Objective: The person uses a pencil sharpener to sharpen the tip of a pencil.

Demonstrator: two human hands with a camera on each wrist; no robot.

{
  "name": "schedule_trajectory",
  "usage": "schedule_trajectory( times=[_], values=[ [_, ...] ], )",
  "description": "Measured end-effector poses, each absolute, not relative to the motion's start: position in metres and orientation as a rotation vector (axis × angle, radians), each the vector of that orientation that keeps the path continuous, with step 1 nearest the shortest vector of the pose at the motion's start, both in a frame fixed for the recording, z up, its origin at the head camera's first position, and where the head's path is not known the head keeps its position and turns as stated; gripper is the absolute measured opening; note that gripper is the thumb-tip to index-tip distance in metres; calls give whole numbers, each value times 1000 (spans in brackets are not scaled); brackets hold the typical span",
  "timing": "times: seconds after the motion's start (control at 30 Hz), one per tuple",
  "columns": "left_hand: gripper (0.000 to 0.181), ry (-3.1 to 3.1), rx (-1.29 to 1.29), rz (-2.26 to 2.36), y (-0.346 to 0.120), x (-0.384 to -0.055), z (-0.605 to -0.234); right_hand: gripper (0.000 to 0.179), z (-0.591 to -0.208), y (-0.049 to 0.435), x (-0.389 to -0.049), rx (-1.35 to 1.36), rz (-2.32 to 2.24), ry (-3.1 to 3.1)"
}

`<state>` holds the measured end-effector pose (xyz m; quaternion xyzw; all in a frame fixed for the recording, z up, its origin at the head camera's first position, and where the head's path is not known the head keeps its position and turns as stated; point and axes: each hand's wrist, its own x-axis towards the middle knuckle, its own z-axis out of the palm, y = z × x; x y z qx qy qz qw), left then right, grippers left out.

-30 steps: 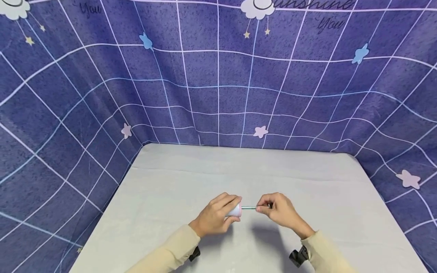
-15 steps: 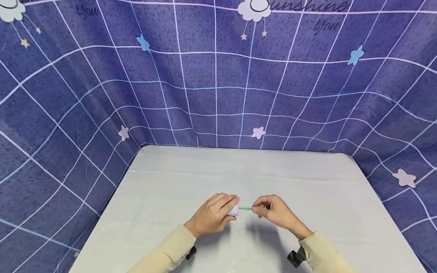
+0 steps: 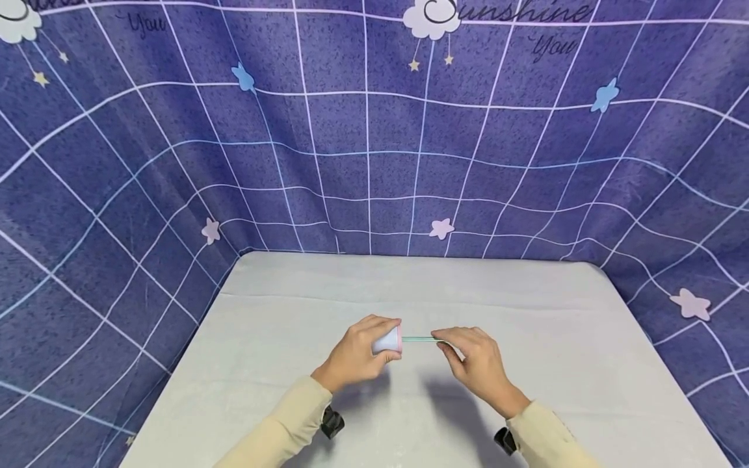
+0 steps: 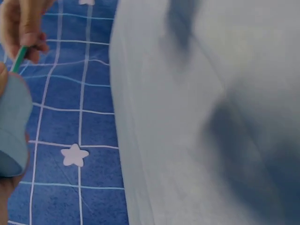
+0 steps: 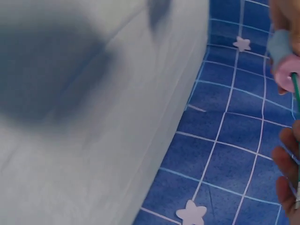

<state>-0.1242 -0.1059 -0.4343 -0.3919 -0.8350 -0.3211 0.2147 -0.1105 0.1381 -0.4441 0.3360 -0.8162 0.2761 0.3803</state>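
My left hand [image 3: 355, 351] grips a small light-blue pencil sharpener [image 3: 386, 340], held sideways above the table. Its flat pink end [image 5: 284, 77] faces right, and a hole shows in the middle. A thin green pencil [image 3: 417, 338] has one end in that hole. On the right, my right hand [image 3: 476, 364] pinches the pencil's other part between thumb and fingertips, the fingers fairly straight. From the left wrist view the sharpener's blue body [image 4: 11, 117] narrows at the waist. Part of the pencil lies hidden behind the right fingers.
A white-covered table [image 3: 304, 305] spreads beneath both hands. Blue cloth [image 3: 374, 175] with grid lines and stars hangs at the back and sides. Black wrist cameras [image 3: 332, 422] sit below the cuffs of the cream sleeves [image 3: 281, 422].
Both hands have moved slightly forward, with the sharpener and pencil between them. The right fingers have straightened along the pencil from a more curled pinch.
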Motion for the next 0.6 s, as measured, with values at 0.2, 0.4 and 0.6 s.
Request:
schedule_trajectory(
  times=[0.2, 0.4, 0.6],
  values=[
    [48, -2568, -965, -1254, -108, -124, -418, 29, -443, 138, -115, 921, 491, -1871],
    [40, -2688, -935, -1525, -112, -126, -410, 27, -441, 140, -114, 972, 417, -1781],
    [38, -2711, -1027, -1654, -114, -128, -412, 25, -438, 140, -113, 1027, 448, -1717]
  ],
)
